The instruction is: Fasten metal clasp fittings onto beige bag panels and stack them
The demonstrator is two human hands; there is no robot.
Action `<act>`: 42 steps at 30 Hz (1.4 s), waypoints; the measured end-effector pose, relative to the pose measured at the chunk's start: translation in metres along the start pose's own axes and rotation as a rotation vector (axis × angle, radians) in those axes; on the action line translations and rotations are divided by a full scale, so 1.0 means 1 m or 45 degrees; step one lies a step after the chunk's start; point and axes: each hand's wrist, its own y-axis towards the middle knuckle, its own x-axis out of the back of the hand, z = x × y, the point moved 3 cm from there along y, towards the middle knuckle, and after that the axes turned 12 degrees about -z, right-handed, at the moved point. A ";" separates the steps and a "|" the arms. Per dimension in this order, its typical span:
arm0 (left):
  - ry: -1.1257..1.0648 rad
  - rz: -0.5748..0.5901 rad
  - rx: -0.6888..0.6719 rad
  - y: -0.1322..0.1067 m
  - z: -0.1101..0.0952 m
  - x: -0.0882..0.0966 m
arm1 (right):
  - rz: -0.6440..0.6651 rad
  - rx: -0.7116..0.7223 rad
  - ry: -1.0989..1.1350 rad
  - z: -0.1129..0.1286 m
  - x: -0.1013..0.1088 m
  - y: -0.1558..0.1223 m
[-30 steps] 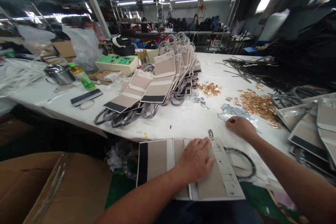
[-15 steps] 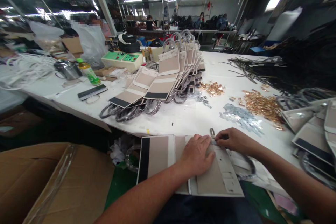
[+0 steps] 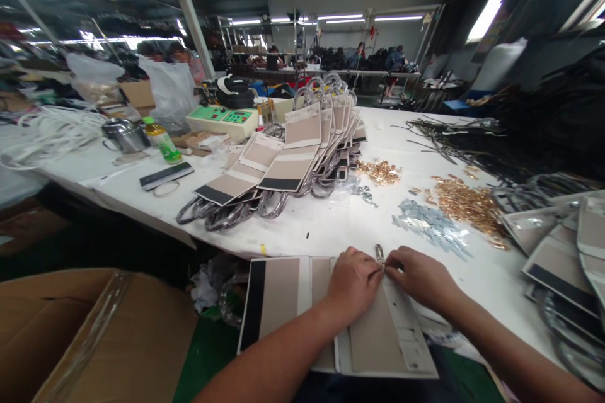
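A flat beige, white and black bag panel (image 3: 283, 296) lies at the near edge of the white table (image 3: 331, 220). My left hand (image 3: 352, 280) rests on its upper edge with fingers curled in a pinch. My right hand (image 3: 418, 277) meets it fingertip to fingertip, pinching a small part I cannot make out at the panel's top. A small metal clip (image 3: 379, 251) lies just beyond my fingertips.
A fanned stack of similar bag panels (image 3: 302, 151) with clear handles covers the table's middle. Gold fittings (image 3: 466, 201) and silver fittings (image 3: 428, 223) lie to the right, more panels (image 3: 562, 245) at far right. A cardboard box (image 3: 94, 334) stands at the lower left. People work at the back.
My right hand left the silver fittings and came left to the panel's top edge, meeting my left hand. My left hand shifted up to the edge and curled into a pinch.
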 end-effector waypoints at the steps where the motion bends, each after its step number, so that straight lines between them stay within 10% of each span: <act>1: 0.006 -0.002 -0.007 -0.001 0.000 0.000 | -0.032 0.041 -0.044 0.001 -0.002 -0.004; 7: 0.011 -0.014 -0.018 -0.003 -0.001 0.002 | 0.000 0.163 0.066 -0.010 0.002 0.001; 13: 0.001 -0.029 0.024 -0.004 0.002 -0.003 | -0.188 -0.185 -0.022 -0.036 0.023 0.094; 18: 0.031 -0.010 0.058 -0.005 0.005 -0.006 | -0.186 -0.310 -0.096 -0.040 -0.002 0.165; 26: 0.071 0.082 0.043 -0.001 0.002 -0.002 | -0.163 -0.400 -0.087 -0.042 -0.010 0.188; 31: 0.088 0.097 0.007 0.001 0.000 -0.001 | -0.187 -0.290 0.031 -0.029 0.026 0.154; 36: 0.096 0.076 -0.033 0.002 -0.004 0.001 | -0.128 -0.111 0.258 -0.015 0.058 0.060; 42: 0.131 0.073 -0.043 0.002 -0.005 -0.001 | 0.075 -0.325 0.676 -0.009 0.030 -0.053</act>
